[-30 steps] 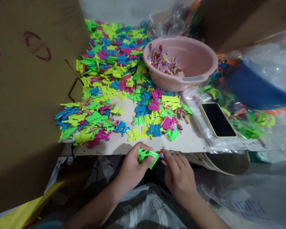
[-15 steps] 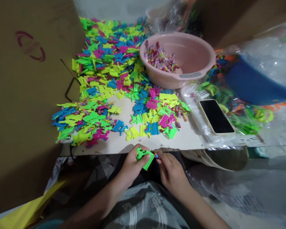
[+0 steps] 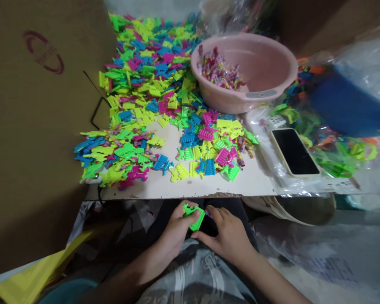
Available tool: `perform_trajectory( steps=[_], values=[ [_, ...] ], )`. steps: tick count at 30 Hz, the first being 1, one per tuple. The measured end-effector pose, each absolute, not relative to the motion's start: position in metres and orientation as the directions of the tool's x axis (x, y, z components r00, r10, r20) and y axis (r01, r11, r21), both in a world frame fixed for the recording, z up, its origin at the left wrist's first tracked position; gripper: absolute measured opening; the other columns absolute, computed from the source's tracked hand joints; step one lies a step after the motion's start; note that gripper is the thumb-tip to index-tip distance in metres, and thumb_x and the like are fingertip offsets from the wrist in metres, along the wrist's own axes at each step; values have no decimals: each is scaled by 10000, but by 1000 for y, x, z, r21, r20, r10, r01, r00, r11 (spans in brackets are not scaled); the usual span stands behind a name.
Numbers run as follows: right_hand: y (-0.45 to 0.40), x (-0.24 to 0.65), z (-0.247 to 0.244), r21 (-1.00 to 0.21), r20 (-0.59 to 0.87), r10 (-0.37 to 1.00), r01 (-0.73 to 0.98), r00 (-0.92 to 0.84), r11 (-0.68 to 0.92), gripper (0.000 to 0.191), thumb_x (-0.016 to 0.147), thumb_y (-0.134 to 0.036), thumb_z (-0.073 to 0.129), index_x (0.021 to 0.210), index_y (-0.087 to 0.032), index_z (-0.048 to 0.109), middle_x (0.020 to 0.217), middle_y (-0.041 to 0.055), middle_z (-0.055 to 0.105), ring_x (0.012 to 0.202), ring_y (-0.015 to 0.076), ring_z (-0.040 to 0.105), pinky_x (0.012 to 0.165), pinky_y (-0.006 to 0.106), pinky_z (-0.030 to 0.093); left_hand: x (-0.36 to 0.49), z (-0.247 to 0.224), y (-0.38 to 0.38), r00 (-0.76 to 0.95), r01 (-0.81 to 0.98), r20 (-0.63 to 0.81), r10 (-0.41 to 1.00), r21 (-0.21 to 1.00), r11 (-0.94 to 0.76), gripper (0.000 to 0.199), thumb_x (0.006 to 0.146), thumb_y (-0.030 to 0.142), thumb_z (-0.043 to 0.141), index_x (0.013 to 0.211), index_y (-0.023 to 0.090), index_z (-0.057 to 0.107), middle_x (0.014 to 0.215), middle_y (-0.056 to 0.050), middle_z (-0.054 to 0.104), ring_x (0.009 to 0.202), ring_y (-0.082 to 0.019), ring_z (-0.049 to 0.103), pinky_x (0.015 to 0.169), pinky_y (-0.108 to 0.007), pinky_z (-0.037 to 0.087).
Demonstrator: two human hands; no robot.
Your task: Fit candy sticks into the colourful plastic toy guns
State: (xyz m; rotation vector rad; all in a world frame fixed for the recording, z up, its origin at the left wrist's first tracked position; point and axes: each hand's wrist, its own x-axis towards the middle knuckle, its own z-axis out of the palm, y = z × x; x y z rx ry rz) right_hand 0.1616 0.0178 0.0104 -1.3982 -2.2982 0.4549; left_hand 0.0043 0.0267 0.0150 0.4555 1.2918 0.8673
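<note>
My left hand [image 3: 176,226] pinches a bright green plastic piece [image 3: 196,217] between thumb and fingers, just below the table's front edge. The piece has a shaped, figure-like end and a squarish block. My right hand [image 3: 229,232] is beside it, its index finger on a small striped colourful stick [image 3: 208,213] at the block's right edge. The right thumb reaches left, close under the block's lower corner; whether it touches cannot be made out. Ahead on the table lie loose ridged plastic pieces [image 3: 202,166] in yellow, blue, pink and green.
A larger heap of such pieces [image 3: 152,55] covers the back left. A pink basin [image 3: 259,101] holds colourful sticks [image 3: 220,71]. To the right are a phone [image 3: 294,152] and bagged plastic parts [image 3: 335,154]. A cardboard box [image 3: 44,139] stands at left, and a bucket [image 3: 307,209] under the table.
My right thumb has spread away from the index finger, toward the lower side of the green piece. My left hand keeps its hold. The whole view has shifted slightly.
</note>
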Motion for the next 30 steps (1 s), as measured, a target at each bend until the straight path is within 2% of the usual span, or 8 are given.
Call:
perform_trajectory(
  steps=[4, 8, 13, 19, 24, 30],
  values=[
    [6, 161, -9, -434, 160, 905, 796, -394, 423, 551, 806, -680, 528, 946, -154, 616, 720, 76, 682, 631, 206, 636, 561, 290, 431, 7, 9, 14, 90, -380, -707, 701, 627, 680, 303, 593, 295, 786, 777, 183, 573, 719, 22, 538, 681, -130, 513, 620, -240, 365],
    [-4, 164, -29, -378, 174, 880, 796, -442, 474, 612, 749, -734, 552, 869, -139, 636, 605, 66, 646, 538, 203, 597, 503, 289, 379, 10, 2, -1, 87, -457, -742, 664, 563, 689, 280, 556, 256, 783, 688, 183, 548, 695, 24, 526, 679, -132, 516, 640, -247, 382],
    [-7, 167, -29, -401, 211, 839, 738, -501, 542, 578, 790, -718, 515, 820, -154, 640, 610, 64, 638, 555, 195, 589, 509, 284, 355, 12, -4, -7, 62, -462, -740, 670, 574, 677, 223, 546, 217, 740, 670, 182, 558, 697, 14, 551, 689, -142, 524, 669, -260, 391],
    [-8, 163, -22, -399, 180, 885, 790, -430, 465, 535, 850, -671, 468, 782, -160, 611, 621, 63, 615, 583, 200, 581, 518, 288, 347, 13, -7, -5, 46, -416, -701, 712, 635, 652, 217, 608, 255, 746, 701, 181, 565, 710, 15, 550, 696, -139, 507, 651, -250, 366],
    [-15, 163, -30, -407, 211, 876, 775, -434, 482, 547, 854, -682, 458, 769, -163, 610, 603, 63, 621, 560, 200, 580, 522, 292, 362, 13, -9, -9, 23, -391, -683, 730, 666, 635, 259, 594, 284, 773, 703, 179, 563, 703, 17, 546, 701, -143, 510, 660, -256, 375],
    [-21, 160, -36, -456, 232, 858, 728, -459, 513, 346, 897, -472, 544, 743, -171, 619, 578, 41, 597, 544, 172, 564, 520, 265, 366, 15, -12, -9, -9, -410, -687, 727, 666, 624, 328, 565, 318, 810, 713, 175, 556, 672, 36, 538, 655, -124, 502, 609, -239, 379]
  ],
)
